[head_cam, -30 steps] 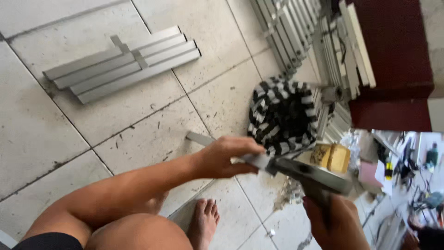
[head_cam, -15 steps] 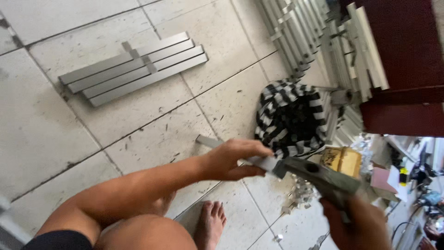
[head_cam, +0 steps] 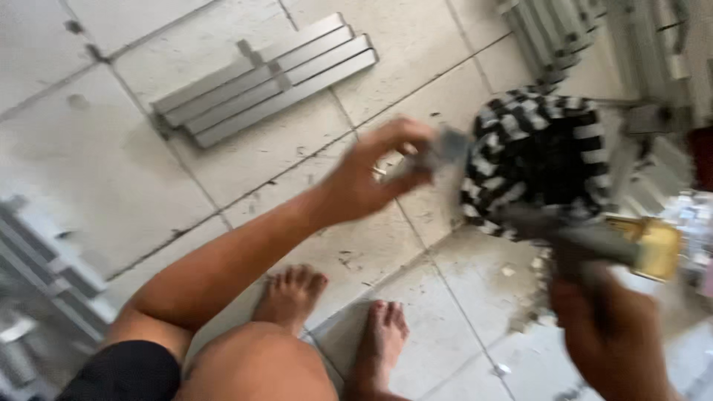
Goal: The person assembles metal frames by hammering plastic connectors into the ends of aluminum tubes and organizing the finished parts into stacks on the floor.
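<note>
Fingers of the left hand pinch a small grey metal piece above the tiled floor, steadying it; right hand grips a drill aimed at it

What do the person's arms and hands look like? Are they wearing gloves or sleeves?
No gloves and no sleeves. Both the left hand and the right hand are bare, and the left arm is uncovered along all of its length that shows. The picture is too blurry to tell whether any ring or watch is worn. Only dark shorts show, and the feet are bare too.
</note>
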